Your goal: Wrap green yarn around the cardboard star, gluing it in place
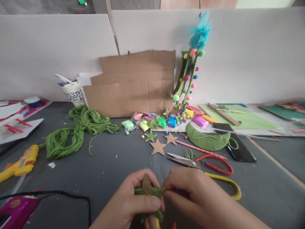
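Note:
My left hand [143, 200] is closed around a small cardboard star [147, 184] partly wrapped in green yarn; one bare brown point sticks up between thumb and fingers. At the star's right point, my right hand [186, 187] pinches the green yarn [157, 191] with its fingertips, though the strand is mostly hidden by the fingers. A yellow object [157, 224], cut off by the frame edge, shows below the left hand. Red-handled scissors [207, 162] lie beyond the right hand, and a yellow handle [234, 187] emerges from behind it. Two bare cardboard stars [158, 147] lie ahead, near a green star [150, 136].
A loose green yarn skein [64, 140] lies left of a cardboard sheet [128, 98]. A yellow glue gun [22, 162], magenta tool [19, 208] and black cable [78, 195] occupy the left. Ahead stand pom-pom decorations [187, 78]; a yarn-wrapped crescent [207, 138] overlaps a phone [240, 149].

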A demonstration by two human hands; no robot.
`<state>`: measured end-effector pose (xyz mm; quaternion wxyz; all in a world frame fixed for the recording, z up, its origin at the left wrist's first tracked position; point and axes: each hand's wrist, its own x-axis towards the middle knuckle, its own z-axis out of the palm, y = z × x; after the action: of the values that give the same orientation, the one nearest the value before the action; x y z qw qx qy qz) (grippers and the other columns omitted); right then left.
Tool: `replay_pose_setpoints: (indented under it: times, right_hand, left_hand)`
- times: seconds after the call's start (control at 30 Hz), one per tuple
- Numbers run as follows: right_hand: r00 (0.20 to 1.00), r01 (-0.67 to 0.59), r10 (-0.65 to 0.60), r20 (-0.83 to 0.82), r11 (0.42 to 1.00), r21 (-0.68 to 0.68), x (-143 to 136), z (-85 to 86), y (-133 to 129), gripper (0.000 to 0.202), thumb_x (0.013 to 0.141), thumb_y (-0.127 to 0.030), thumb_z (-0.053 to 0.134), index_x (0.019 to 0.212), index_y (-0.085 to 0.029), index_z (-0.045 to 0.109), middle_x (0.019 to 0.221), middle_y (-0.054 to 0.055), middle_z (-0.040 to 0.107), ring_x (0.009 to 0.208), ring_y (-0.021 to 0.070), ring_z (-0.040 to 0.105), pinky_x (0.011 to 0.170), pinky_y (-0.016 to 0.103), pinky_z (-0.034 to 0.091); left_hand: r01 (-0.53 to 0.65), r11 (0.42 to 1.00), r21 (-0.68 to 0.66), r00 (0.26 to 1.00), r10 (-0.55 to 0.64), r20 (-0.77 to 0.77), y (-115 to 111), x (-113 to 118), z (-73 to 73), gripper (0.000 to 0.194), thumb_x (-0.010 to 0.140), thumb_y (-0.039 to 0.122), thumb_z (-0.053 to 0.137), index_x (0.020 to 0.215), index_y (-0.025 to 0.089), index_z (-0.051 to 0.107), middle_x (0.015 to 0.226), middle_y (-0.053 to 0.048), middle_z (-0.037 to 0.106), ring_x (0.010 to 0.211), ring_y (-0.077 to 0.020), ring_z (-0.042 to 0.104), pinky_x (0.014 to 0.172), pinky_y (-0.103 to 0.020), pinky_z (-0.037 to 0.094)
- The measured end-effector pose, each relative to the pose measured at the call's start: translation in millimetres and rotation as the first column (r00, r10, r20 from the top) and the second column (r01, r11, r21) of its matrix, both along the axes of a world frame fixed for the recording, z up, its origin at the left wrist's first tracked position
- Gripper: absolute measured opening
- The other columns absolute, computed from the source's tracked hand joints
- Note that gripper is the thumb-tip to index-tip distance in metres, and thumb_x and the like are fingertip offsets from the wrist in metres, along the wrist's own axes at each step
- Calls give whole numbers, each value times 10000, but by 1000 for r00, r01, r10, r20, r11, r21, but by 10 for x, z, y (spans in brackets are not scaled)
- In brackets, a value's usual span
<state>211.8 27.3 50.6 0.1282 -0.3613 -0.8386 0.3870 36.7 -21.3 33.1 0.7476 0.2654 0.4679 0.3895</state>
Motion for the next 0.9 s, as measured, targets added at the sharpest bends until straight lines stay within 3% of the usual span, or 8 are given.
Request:
replay_pose_setpoints:
  times: [0.1, 0.3, 0.47, 0.7, 0.9]
  right_hand:
    - [1000, -23, 23, -14, 1000, -2, 5, 1, 20, 200, 789, -43, 575, 736, -227, 634, 697, -74, 584, 631, 75, 538, 540, 163, 349]
    - [976, -215, 212, 45, 973, 79, 53, 123, 63, 178, 830, -44, 591, 770, -211, 600, 777, -64, 580, 724, 76, 543, 638, 157, 386]
    - [965, -236, 216, 151, 963, 132, 45, 207, 56, 167, 848, -86, 590, 730, -189, 531, 748, -60, 551, 660, 73, 514, 550, 167, 357]
    - [960, -213, 152, 233, 942, 260, -27, 75, 13, 165, 807, -61, 583, 692, -168, 533, 710, -32, 544, 598, 97, 504, 491, 212, 323]
    - [986, -140, 92, 137, 908, 395, -67, -140, -53, 143, 792, -36, 516, 731, -147, 583, 727, 20, 568, 595, 133, 525, 511, 231, 373]
  left_hand:
    - [72, 997, 4, 989, -71, -127, 3, -19, 35, 171, 622, 204, 693, 701, 173, 543, 554, 8, 637, 403, -61, 483, 407, -176, 345]
    - [234, 972, 25, 922, -213, -324, 13, 13, 68, 144, 563, 92, 620, 570, 194, 520, 483, 35, 610, 388, -81, 471, 377, -199, 271]
    - [285, 958, -28, 865, -270, -423, 24, 68, 62, 194, 538, 37, 537, 508, 209, 454, 420, 87, 510, 384, -81, 449, 394, -213, 234]
    - [254, 967, 3, 808, -211, -549, 31, 62, -50, 160, 584, 69, 515, 549, 216, 464, 388, 103, 466, 328, -79, 425, 361, -193, 280]
    - [154, 988, 7, 823, -125, -554, 21, 77, -121, 98, 640, 132, 545, 610, 205, 488, 454, 74, 537, 334, -74, 453, 321, -166, 288]
